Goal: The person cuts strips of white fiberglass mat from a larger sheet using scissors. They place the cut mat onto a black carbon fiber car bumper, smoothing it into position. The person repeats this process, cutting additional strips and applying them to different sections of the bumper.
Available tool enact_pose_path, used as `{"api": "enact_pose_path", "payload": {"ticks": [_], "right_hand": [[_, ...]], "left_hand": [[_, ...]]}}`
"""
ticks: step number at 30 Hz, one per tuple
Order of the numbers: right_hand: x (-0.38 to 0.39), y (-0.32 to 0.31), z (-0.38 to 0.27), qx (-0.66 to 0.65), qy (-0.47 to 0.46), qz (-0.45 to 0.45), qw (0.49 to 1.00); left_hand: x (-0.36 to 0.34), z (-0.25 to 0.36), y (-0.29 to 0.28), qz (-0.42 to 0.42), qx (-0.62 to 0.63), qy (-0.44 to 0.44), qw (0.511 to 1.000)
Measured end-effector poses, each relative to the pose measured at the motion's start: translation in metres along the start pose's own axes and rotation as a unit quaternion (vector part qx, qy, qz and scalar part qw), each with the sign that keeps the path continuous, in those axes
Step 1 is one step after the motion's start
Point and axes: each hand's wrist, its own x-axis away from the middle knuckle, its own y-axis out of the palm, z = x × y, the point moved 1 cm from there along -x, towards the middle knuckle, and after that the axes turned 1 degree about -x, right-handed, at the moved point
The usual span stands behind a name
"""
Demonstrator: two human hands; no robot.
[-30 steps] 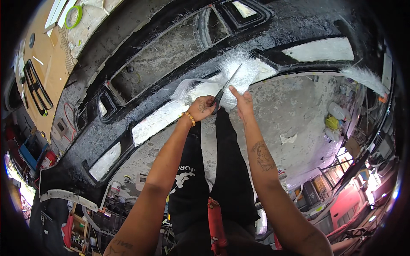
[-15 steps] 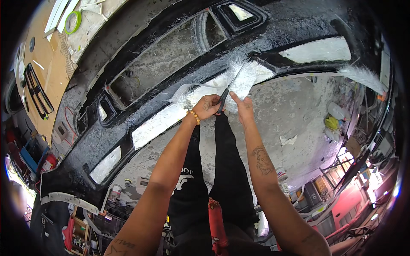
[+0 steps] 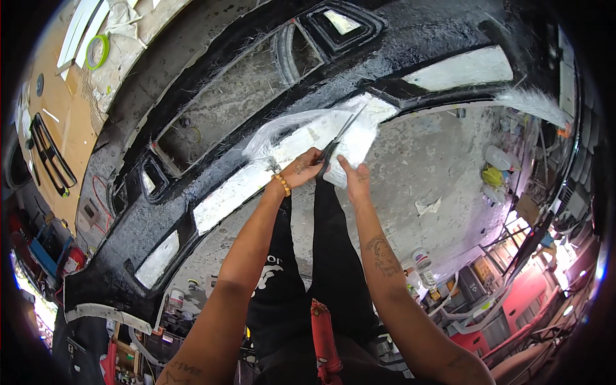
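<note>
My left hand point(image 3: 303, 165), a beaded bracelet at its wrist, is closed around the dark handles of a pair of scissors point(image 3: 333, 146). The long blades point up and right, lying across a piece of white fibreglass mat point(image 3: 360, 138). Thumb and fingers of my right hand point(image 3: 355, 178) pinch the lower edge of that mat. Behind both hands stretches a large black car bumper point(image 3: 212, 138) with openings and white patches. A thin, curved strip of pale fibres point(image 3: 263, 133) lies along it, left of the mat.
A tan board point(image 3: 64, 135) at the left bears a black grille piece point(image 3: 51, 154) and a green tape roll point(image 3: 97, 52). Loose white fibre point(image 3: 532, 104) hangs off the bumper's right end. On the concrete floor point(image 3: 410, 192) lie a white scrap point(image 3: 428, 206) and a yellow bag point(image 3: 493, 176).
The whole view has shifted slightly. The frayed fibres that stood up around the blade tips no longer show there; a curved fibre strip now arcs left from the mat. Both hands keep their holds.
</note>
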Motion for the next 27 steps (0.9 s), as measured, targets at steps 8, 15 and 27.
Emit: {"api": "enact_pose_path", "payload": {"ticks": [8, 15, 27], "right_hand": [[0.017, -0.033, -0.004, 0.042, 0.000, 0.036, 0.998], [0.003, -0.027, -0.148, -0.198, -0.068, 0.010, 0.978], [-0.201, 0.016, -0.250, -0.251, -0.111, -0.044, 0.960]], "left_hand": [[-0.003, -0.004, -0.033, 0.070, 0.049, 0.034, 0.996], [0.046, -0.079, -0.070, 0.201, -0.348, 0.056, 0.914], [0.058, -0.101, -0.099, 0.338, -0.426, -0.056, 0.837]]}}
